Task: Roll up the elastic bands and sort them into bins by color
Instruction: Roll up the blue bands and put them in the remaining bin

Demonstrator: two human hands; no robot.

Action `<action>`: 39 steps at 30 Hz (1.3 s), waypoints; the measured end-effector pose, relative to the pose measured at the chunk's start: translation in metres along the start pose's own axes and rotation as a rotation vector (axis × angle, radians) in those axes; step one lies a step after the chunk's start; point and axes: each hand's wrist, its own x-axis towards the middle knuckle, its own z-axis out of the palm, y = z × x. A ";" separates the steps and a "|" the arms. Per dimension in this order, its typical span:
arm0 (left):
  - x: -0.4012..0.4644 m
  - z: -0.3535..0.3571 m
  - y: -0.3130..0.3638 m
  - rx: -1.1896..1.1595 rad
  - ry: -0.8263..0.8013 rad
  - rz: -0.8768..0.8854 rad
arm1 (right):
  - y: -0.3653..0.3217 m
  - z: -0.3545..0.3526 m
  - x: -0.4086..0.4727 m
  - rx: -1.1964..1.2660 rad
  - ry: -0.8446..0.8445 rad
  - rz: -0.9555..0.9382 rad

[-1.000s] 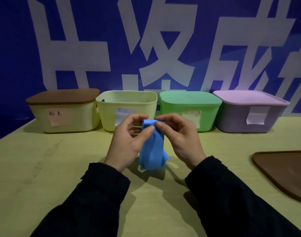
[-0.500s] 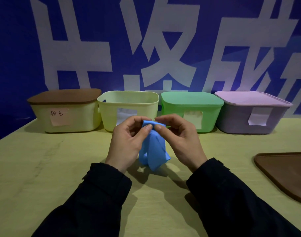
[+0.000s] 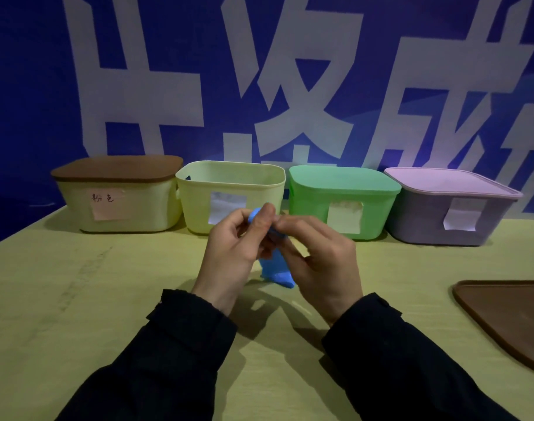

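A blue elastic band (image 3: 274, 268) is held above the table between both hands. My left hand (image 3: 232, 253) pinches its rolled top end with thumb and fingers. My right hand (image 3: 317, 262) grips the same top end from the right. The band's loose tail hangs down between the hands, and the roll itself is mostly hidden by my fingers. Behind the hands stands a row of bins: a pale yellow bin with a brown lid (image 3: 116, 205), an open pale yellow bin (image 3: 229, 177), a green lidded bin (image 3: 344, 196) and a purple lidded bin (image 3: 447, 208).
A loose brown lid (image 3: 508, 314) lies on the yellow-green table (image 3: 77, 299) at the right edge. Each bin carries a paper label on its front. A blue wall with large white characters rises right behind the bins.
The hanging tail of the blue band has grown shorter as the top end was rolled. Both hands have closed tighter together around the roll.
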 end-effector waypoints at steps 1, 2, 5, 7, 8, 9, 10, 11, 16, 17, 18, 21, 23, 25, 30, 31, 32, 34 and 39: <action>0.002 -0.003 0.001 -0.016 0.026 -0.012 | -0.003 0.002 0.000 -0.023 -0.054 -0.016; 0.004 -0.007 0.001 -0.002 0.052 -0.013 | -0.006 0.004 0.000 -0.041 -0.094 -0.006; 0.008 -0.017 0.000 0.084 0.070 0.000 | -0.011 0.002 0.003 0.046 -0.101 0.146; 0.007 -0.017 0.000 0.135 0.020 0.008 | -0.009 -0.003 0.007 0.153 -0.052 0.253; 0.007 -0.016 0.001 0.170 -0.026 0.009 | -0.006 -0.006 0.009 0.243 -0.067 0.320; 0.006 -0.015 0.001 0.206 -0.081 0.014 | -0.004 -0.009 0.011 0.378 -0.120 0.401; 0.004 -0.013 0.001 0.237 -0.133 0.022 | -0.002 -0.012 0.012 0.537 -0.195 0.479; 0.003 -0.012 0.002 0.279 -0.173 0.038 | 0.000 -0.013 0.013 0.666 -0.266 0.540; 0.000 -0.012 0.001 0.466 -0.098 0.077 | 0.005 -0.010 0.008 0.716 -0.343 0.597; 0.001 -0.014 0.000 0.477 -0.076 0.083 | 0.006 -0.011 0.008 0.697 -0.335 0.607; 0.003 -0.015 0.000 0.488 -0.062 0.091 | 0.007 -0.012 0.009 0.673 -0.328 0.618; 0.004 -0.019 0.002 0.442 -0.078 0.062 | 0.008 -0.016 0.010 0.619 -0.333 0.636; 0.005 -0.019 0.003 0.390 -0.100 0.034 | 0.009 -0.018 0.011 0.575 -0.358 0.623; 0.004 -0.018 0.007 0.339 -0.099 0.035 | 0.008 -0.020 0.012 0.583 -0.359 0.626; 0.001 -0.014 0.016 0.155 -0.088 0.049 | 0.003 -0.021 0.015 0.688 -0.320 0.598; 0.001 -0.014 0.016 0.128 -0.087 0.051 | 0.002 -0.022 0.016 0.695 -0.314 0.599; 0.001 -0.014 0.015 0.117 -0.094 0.054 | 0.001 -0.023 0.016 0.698 -0.308 0.601; 0.000 -0.013 0.015 0.104 -0.111 0.058 | 0.000 -0.027 0.018 0.724 -0.302 0.621; 0.000 -0.011 0.008 0.096 -0.126 0.051 | -0.003 -0.027 0.018 0.709 -0.340 0.605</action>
